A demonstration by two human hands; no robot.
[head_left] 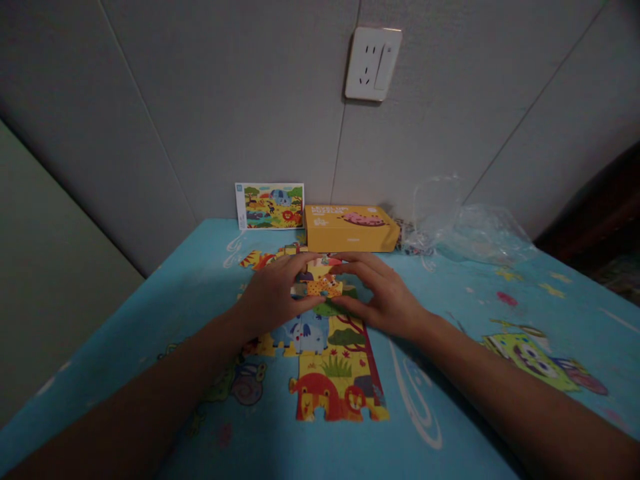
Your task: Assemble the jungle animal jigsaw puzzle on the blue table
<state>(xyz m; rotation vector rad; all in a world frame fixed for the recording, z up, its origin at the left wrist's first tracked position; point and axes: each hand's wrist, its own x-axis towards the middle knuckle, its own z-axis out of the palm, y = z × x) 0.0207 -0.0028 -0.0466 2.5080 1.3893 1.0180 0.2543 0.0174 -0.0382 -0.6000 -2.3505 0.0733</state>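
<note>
Both hands meet over a part-built jigsaw puzzle [340, 367] on the table. Between them is a yellow puzzle piece [324, 287] with a spotted animal on it. My left hand [273, 290] curves round its left side, with the thumb at the near edge and the index finger at the far one. From the right, my right hand [383, 293] closes on the same piece, its thumb low and fingertips on top. The joined pieces nearer me show blue elephants, a red animal and a lion. My left hand hides part of the puzzle's left side.
Behind the puzzle stand a picture card [270, 207] and a yellow puzzle box [350, 230] against the wall. Crumpled clear plastic packaging [485, 233] lies at the back right. A blue cartoon-printed tablecloth [450, 400] covers the table. A wall socket [373, 65] is above.
</note>
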